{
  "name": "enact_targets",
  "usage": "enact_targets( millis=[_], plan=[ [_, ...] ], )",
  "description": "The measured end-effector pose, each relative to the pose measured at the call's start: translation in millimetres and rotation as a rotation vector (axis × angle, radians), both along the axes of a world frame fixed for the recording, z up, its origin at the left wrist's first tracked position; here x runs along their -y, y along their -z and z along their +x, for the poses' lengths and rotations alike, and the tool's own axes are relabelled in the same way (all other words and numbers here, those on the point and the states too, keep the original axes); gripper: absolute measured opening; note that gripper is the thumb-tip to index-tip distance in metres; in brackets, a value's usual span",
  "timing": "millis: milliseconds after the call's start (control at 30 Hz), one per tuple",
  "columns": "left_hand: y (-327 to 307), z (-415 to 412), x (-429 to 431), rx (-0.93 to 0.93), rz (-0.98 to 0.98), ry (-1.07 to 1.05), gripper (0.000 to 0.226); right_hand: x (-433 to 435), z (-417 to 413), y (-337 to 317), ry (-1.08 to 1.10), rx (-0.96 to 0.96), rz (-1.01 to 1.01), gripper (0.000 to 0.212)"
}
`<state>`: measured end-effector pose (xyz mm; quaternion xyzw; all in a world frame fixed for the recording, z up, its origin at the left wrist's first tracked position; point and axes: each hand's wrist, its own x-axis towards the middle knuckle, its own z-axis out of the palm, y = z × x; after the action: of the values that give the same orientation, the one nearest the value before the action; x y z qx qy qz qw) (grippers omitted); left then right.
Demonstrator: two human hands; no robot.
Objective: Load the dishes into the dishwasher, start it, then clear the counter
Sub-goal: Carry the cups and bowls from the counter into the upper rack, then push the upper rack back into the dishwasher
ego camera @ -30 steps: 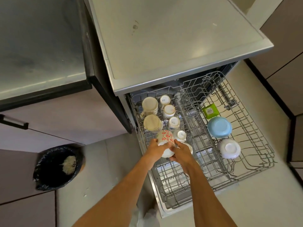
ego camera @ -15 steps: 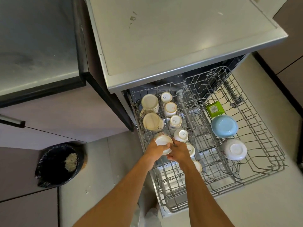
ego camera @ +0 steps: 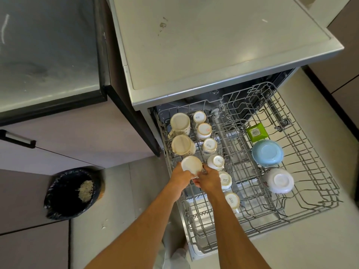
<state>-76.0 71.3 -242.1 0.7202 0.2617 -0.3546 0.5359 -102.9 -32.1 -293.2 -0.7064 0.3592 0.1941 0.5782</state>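
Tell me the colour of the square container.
The square container is lime green; head view.

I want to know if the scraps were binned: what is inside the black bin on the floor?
A pale clump of what looks like food scraps lies on the dark liner inside the bin. Anything beneath the clump is covered.

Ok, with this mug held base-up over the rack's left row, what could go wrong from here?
1. The mug, held by the left hand and right hand, is close to the large mug behind it and the small cup beside it. It could knock or chip them.
2. If it lands on the tines of the rack rather than between them, it may tip once the grip lets go.
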Motion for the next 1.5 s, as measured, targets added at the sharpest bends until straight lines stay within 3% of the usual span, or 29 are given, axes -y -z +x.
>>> enact_targets(
  millis=[200,300,667,933,1100,1500],
  plan=[
    [-15,-7,-7,0.043,0.015,-0.006,0.055,-1,-6,20,-0.01,-0.009,-0.056,0.042],
    [-23,-13,-11,0.079,0.004,0.007,0.054,-4,-10,-5,0.016,0.002,-0.022,0.028],
    [-69,-41,-26,0.176,0.006,0.152,0.065,-12,-38,-79,0.021,0.059,0.002,0.022],
    [-87,-80,-34,0.341,0.172,0.311,0.04,-15,-70,-116,-0.108,0.125,-0.101,0.013],
    [-99,-108,-39,0.397,0.131,0.282,0.02,-15,-92,-122,-0.189,0.123,-0.147,0.006],
    [-108,-192,-31,0.537,0.211,0.437,0.016,-2,-170,-167,-0.305,0.183,-0.257,0.02]
  ],
)
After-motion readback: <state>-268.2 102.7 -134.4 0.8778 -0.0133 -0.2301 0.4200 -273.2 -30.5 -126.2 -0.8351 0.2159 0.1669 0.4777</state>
